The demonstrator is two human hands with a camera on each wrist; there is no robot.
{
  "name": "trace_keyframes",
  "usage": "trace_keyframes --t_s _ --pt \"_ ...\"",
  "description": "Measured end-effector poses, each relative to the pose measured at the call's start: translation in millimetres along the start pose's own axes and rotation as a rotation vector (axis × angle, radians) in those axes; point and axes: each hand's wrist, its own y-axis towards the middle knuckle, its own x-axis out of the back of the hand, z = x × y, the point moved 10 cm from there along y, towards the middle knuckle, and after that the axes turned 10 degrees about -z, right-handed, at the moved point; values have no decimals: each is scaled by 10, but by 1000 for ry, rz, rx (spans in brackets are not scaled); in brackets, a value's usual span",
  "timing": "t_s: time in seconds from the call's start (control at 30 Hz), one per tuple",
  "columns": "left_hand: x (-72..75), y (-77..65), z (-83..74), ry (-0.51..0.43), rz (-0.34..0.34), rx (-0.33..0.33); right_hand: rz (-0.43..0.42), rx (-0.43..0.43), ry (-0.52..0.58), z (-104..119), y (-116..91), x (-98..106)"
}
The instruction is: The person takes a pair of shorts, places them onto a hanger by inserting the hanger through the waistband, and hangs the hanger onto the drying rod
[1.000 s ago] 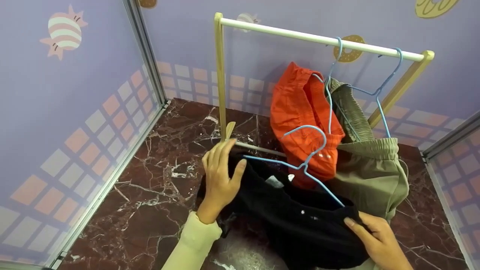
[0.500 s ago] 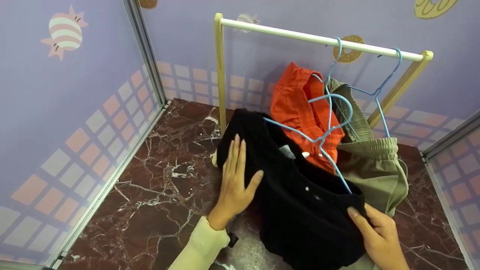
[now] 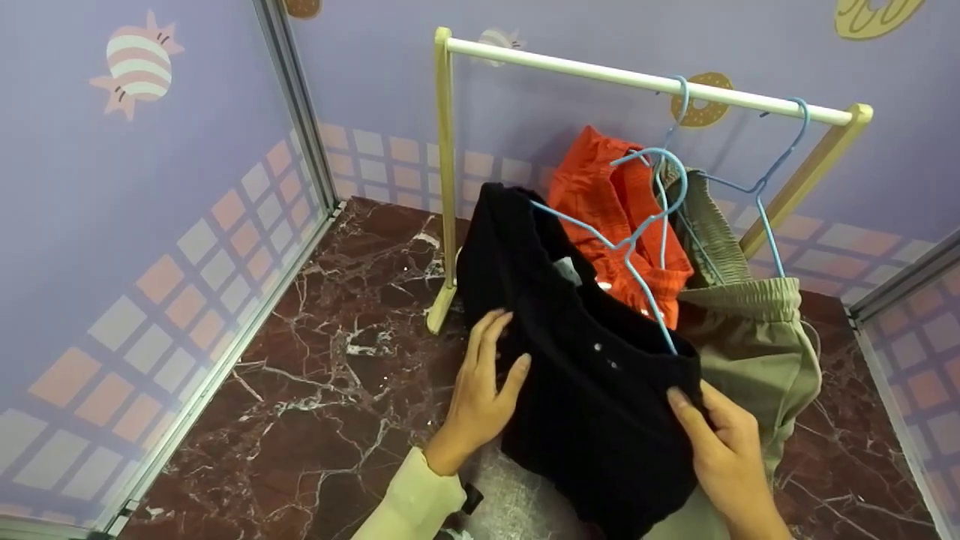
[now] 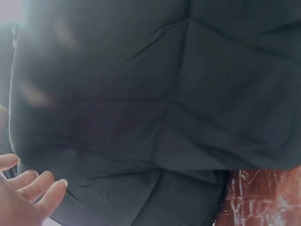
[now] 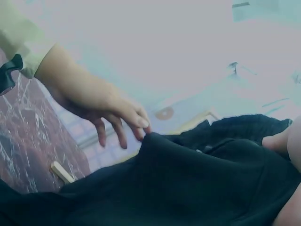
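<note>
A pair of black shorts point(image 3: 592, 397) hangs off a light blue hanger point(image 3: 577, 221), whose arms go inside the waistband. My right hand point(image 3: 724, 442) grips the waistband's right end, thumb in front and fingers behind. At the left side of the cloth is my left hand point(image 3: 480, 390), its fingers loosely bent and thumb held apart. In the right wrist view the left hand's point(image 5: 106, 106) fingertips meet a raised fold of the shorts point(image 5: 197, 174). Dark cloth of the shorts point(image 4: 155, 94) fills most of the left wrist view. The hanger's hook is off the rail.
A rack with a white rail point(image 3: 562, 67) and wooden posts stands by the wall. From its right half hang orange pants point(image 3: 585, 176) and olive pants point(image 3: 750, 352) on blue hangers. A wooden foot point(image 3: 441, 309) sits on the dark marbled floor point(image 3: 322, 375).
The shorts and hanger have risen toward the rack. My left hand has slid from the waistband's left end down to the side of the cloth; the right hand keeps its grip.
</note>
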Motion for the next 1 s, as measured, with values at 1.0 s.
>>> trace_keyframes --t_s 1.0 --pt "-58 -226 84 -34 38 25 -112 -45 90 251 681 -581"
